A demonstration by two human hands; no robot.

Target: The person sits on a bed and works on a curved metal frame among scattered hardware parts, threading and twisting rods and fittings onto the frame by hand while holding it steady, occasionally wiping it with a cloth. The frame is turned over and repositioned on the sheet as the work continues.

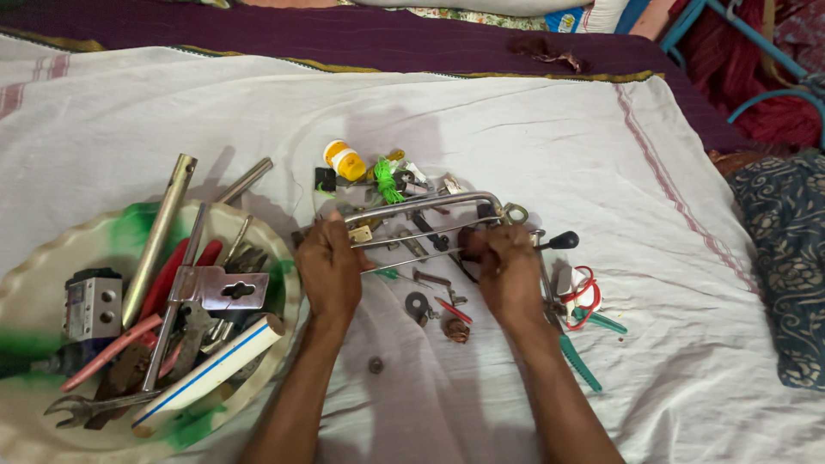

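Both hands, left hand (329, 268) and right hand (507, 271), grip opposite ends of a hacksaw frame (421, 206).

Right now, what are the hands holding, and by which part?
Both hold a metal hacksaw frame over the white cloth: the left hand grips its left end, the right hand its right end.

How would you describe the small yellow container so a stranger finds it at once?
Start at the metal saw frame held by both hands on the white cloth. Just beyond its left half lies the small container, beside green string. It alone is bright yellow with a white cap.
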